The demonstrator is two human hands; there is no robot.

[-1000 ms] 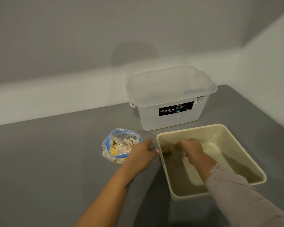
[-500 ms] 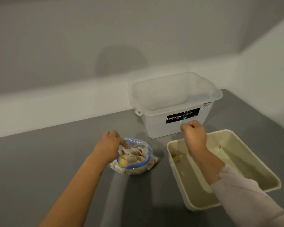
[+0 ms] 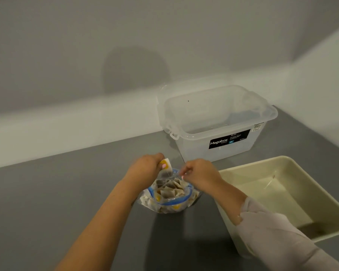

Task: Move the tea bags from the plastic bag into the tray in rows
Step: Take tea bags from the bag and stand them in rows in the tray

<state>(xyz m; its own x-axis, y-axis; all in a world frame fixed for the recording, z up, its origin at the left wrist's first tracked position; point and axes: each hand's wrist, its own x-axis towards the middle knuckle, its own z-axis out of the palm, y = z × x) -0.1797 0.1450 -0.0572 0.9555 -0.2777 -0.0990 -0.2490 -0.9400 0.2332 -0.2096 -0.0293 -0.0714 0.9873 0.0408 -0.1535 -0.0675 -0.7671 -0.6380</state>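
Observation:
A clear plastic bag with a blue zip rim stands open on the grey table, full of several tea bags. My left hand is above the bag's far left rim and pinches a tea bag with a white and yellow tag, lifted just over the opening. My right hand is at the bag's far right rim, fingers pinched on thin strings running towards the lifted tea bag. The cream tray lies to the right; my right forearm covers its near left corner.
A clear Megabox storage box stands open behind the bag and tray, near the wall. White walls meet in a corner at the back right. Bare grey table stretches to the left of the bag.
My right hand left the tray and came left to the bag's rim. My left hand lifted a tea bag out of the bag. The camera view shifted, so everything sits further right and lower.

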